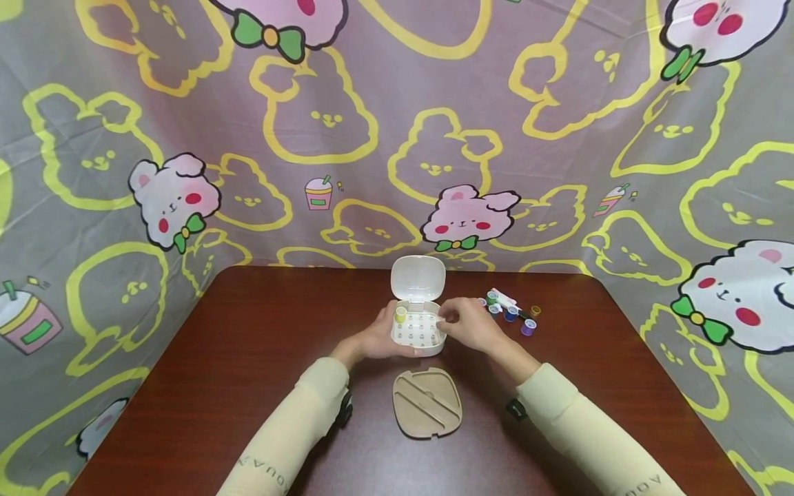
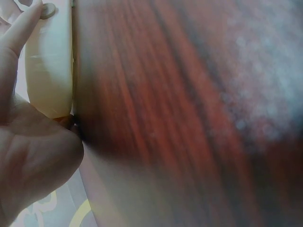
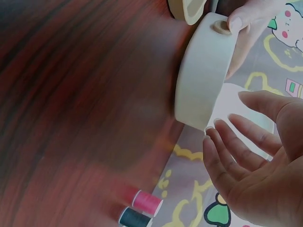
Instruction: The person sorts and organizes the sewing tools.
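A white box (image 1: 417, 350) with its lid (image 1: 418, 277) raised stands on the table, rows of small pegs inside. One yellow thread spool (image 1: 400, 314) sits in its back left corner. My left hand (image 1: 380, 336) grips the box from the left, the thumb along its front wall; in the right wrist view that thumb lies beside a round button (image 3: 221, 27). Over the box's right side hovers my right hand (image 1: 473, 325). The right wrist view shows its fingers loosely extended near the rim, the thumb apart and nothing between them.
Several thread spools lie right of the box, among them a blue one (image 1: 511, 314), a purple one (image 1: 528, 327) and a pink one (image 3: 147, 203). A beige grooved tray (image 1: 428, 403) lies in front of the box. Patterned cloth (image 1: 347, 138) hangs around the table.
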The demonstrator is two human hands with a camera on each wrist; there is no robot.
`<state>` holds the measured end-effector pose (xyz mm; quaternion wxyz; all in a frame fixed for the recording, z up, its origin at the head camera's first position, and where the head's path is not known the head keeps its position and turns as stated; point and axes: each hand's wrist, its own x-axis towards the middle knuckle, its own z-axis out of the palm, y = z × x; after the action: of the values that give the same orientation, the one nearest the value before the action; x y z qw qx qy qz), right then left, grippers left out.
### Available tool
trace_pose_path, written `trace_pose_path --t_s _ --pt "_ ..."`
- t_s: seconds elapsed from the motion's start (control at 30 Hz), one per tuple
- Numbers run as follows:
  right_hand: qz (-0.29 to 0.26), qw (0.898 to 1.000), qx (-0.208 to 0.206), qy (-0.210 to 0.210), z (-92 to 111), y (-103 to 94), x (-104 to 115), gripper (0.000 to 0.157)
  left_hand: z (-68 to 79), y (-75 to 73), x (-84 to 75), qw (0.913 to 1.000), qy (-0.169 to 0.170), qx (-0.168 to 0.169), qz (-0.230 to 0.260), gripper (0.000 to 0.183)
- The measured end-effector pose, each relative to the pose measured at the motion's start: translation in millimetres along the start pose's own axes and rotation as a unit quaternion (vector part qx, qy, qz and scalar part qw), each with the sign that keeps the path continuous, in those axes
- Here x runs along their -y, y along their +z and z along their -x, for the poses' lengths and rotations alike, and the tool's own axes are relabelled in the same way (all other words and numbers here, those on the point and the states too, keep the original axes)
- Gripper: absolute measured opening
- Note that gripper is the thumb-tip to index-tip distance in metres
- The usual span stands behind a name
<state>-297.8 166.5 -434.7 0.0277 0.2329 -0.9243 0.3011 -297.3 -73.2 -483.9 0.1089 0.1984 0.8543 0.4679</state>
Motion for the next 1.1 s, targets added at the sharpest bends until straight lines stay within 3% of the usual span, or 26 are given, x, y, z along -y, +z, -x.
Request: trace_pose_path --t_s 0.87,1.1 --pt "0.022 0.999 -0.037 0.002 19.0 -19.9 -25.8 0.024 2.5 0.8 -2.9 0.9999 -0.002 -0.009 0.004 0.109" --pt "0.03 0.998 -0.063 0.003 22.1 -22.3 -36.0 0.021 3.1 2.2 -0.6 1.0 -0.003 -0.005 -0.005 0.107"
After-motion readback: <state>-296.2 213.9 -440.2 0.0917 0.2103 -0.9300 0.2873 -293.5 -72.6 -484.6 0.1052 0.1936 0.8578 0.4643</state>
